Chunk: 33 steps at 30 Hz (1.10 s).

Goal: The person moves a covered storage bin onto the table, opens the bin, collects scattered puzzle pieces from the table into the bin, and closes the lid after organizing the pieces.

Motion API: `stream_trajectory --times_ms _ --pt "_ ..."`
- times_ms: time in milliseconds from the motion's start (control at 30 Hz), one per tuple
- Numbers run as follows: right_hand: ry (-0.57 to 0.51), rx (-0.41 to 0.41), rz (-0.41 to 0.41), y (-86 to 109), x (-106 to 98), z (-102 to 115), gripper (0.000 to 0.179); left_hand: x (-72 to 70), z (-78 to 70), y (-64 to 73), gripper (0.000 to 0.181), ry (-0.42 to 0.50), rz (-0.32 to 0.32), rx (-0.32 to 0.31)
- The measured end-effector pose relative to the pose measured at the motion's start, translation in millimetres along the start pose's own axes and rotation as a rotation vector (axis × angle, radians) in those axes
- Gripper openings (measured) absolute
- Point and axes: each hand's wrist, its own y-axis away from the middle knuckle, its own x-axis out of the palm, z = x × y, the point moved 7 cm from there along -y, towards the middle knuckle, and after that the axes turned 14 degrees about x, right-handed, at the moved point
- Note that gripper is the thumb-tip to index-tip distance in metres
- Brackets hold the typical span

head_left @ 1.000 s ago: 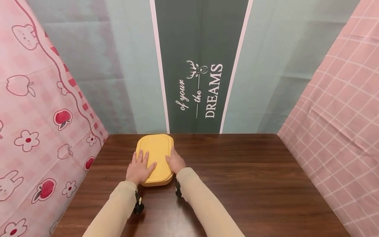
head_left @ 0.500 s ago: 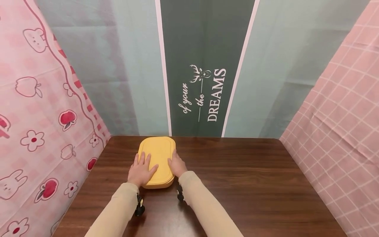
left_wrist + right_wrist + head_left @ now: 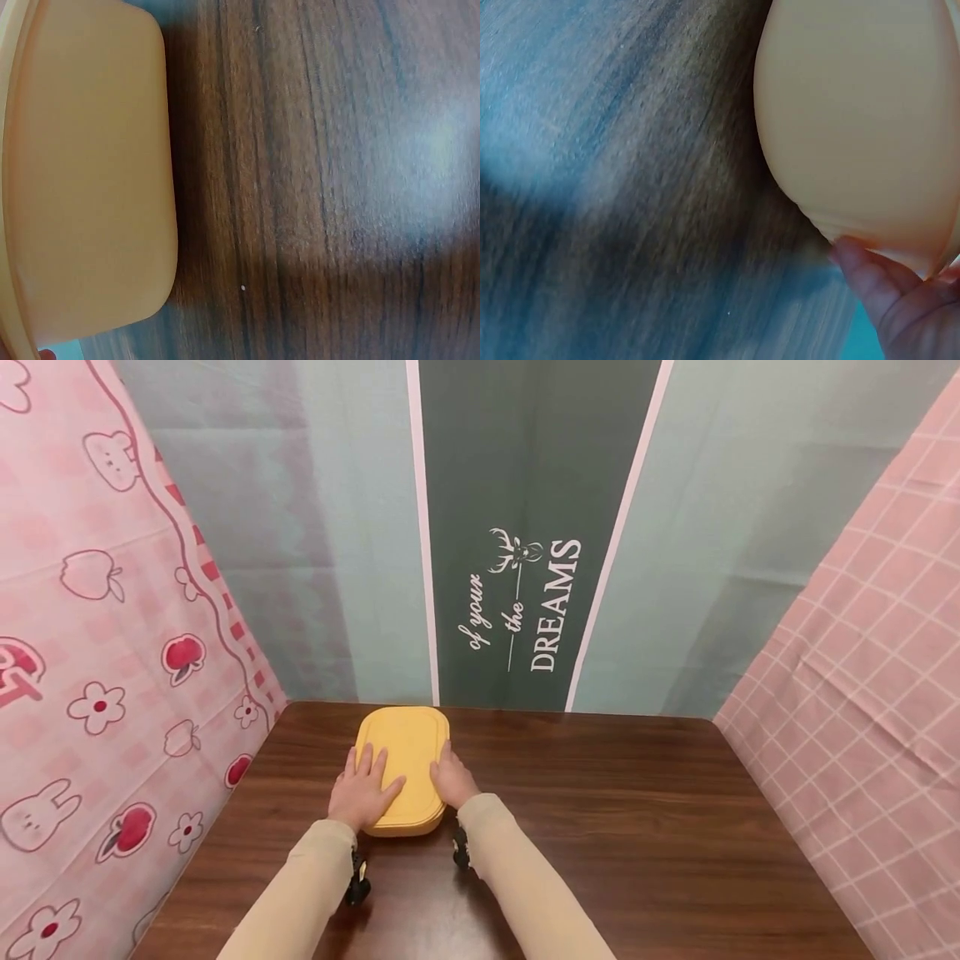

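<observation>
A yellow lidded box [image 3: 408, 758], rounded at its corners like a lunch box, stands at the back left of the table. My left hand [image 3: 362, 793] rests on the left part of its lid, fingers straight and spread, thumb pointing inward. On the opposite side, my right hand [image 3: 453, 779] holds the box by its edge, thumb at the lid and fingers along the side wall. The right wrist view shows fingers [image 3: 870, 281] against the box's lower side. Only the box's wall [image 3: 94, 172] and a bit of fingertip appear in the left wrist view. The lid is on, hiding the inside.
The box stands on a dark wood-grain table [image 3: 615, 827]. A grey-green curtain [image 3: 495, 468] with white lettering hangs behind the far edge. Pink patterned cloth [image 3: 135, 718] borders the left side and pink checked cloth [image 3: 862, 727] the right.
The head view has shifted slightly, so the scene sits a little further right and lower. Both hands stay on the box, and the box has not visibly moved on the table.
</observation>
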Motion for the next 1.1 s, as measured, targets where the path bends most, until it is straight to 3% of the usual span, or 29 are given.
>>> stream_trajectory --times_ms 267,567,767,1100 --pt "-0.049 0.058 0.094 -2.1 3.4 -13.3 0.066 3.3 -5.3 -4.1 0.078 -0.027 -0.008 0.008" --pt "0.025 0.057 -0.015 -1.3 4.0 -10.5 0.063 -0.1 -3.6 -4.6 0.079 -0.019 -0.012 0.029" --pt "0.007 0.054 -0.063 -0.1 8.5 -7.6 0.062 -3.9 2.1 -3.7 0.080 -0.029 -0.018 0.056" --pt "-0.042 0.063 -0.058 -2.6 11.2 -14.1 0.063 -0.7 2.1 -6.4 0.081 -0.018 0.002 0.066"
